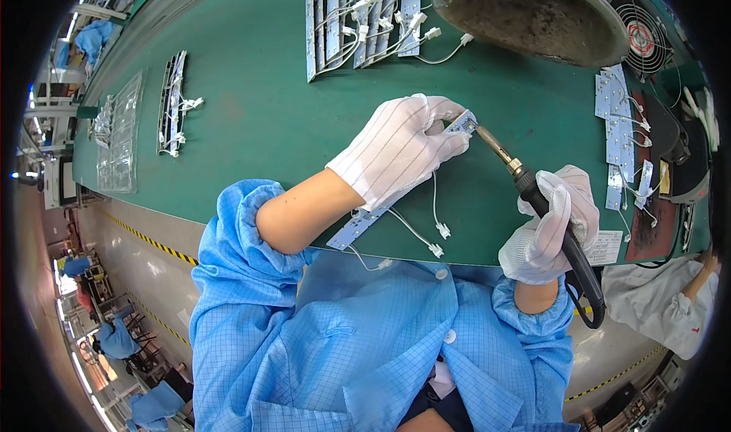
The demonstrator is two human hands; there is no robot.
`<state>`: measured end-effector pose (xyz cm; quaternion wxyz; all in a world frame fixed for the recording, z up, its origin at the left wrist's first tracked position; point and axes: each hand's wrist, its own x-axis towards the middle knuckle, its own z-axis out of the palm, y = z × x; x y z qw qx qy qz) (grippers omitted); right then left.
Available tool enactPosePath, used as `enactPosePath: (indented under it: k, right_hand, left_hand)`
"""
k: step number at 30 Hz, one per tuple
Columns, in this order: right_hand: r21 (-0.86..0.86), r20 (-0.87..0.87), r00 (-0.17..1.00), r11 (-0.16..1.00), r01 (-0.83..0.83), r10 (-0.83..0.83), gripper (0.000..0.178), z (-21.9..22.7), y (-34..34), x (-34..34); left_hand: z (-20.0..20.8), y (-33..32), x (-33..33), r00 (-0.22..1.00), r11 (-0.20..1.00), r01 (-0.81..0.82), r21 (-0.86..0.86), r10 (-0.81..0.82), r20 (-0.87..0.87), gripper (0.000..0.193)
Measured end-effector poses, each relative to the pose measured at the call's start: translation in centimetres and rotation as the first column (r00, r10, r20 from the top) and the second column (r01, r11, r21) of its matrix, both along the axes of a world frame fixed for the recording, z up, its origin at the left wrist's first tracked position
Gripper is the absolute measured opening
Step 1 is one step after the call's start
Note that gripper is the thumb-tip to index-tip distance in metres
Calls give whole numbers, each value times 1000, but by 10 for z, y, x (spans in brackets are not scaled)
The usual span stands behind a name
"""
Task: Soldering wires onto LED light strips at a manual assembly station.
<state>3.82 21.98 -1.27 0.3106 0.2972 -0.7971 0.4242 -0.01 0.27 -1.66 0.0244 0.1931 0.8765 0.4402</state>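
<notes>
My left hand [403, 146], in a white striped glove, is closed on a pale blue LED circuit strip [358, 226] that runs slantwise under it. White wires with small plugs hang from the strip's near side. My right hand [554, 223], gloved too, grips a black soldering iron [533, 192] like a pen. The iron's tip meets or nearly meets the strip's far end, just beyond my left fingertips; whether they touch I cannot tell. Much of the strip's middle is hidden beneath my left hand.
Several wired LED strips [358, 28] lie at the back, with more strips [620, 127] at the right and a small bundle [172, 105] at the left. A wide fume hood [533, 21] overhangs the back right near a fan [643, 40]. A clear plastic tray [120, 139] sits far left.
</notes>
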Motion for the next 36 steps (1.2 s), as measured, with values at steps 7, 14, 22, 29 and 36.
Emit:
enactPosePath:
  k: [7,14,22,29,36]
  right_hand:
    - [35,20,998,998,-56,55,19,5,0,-1]
    - [-122,53,997,991,54,-48,16,-5,-1,2]
    - [-76,26,997,995,68,-66,16,-3,0,2]
    - [-62,24,999,997,42,-41,17,-3,0,1]
    - [-13,-24,999,1000,28,-28,16,-4,4,0]
  left_hand:
    - [-3,-2,-1,998,997,18,-80,-23,-61,30]
    - [4,-4,-4,997,986,56,-158,-64,-48,33]
    - [11,-3,-4,991,999,1,-37,4,130,38]
    - [13,0,-1,963,996,-84,14,77,260,38]
    - [11,-1,-2,979,998,-61,-10,62,195,38]
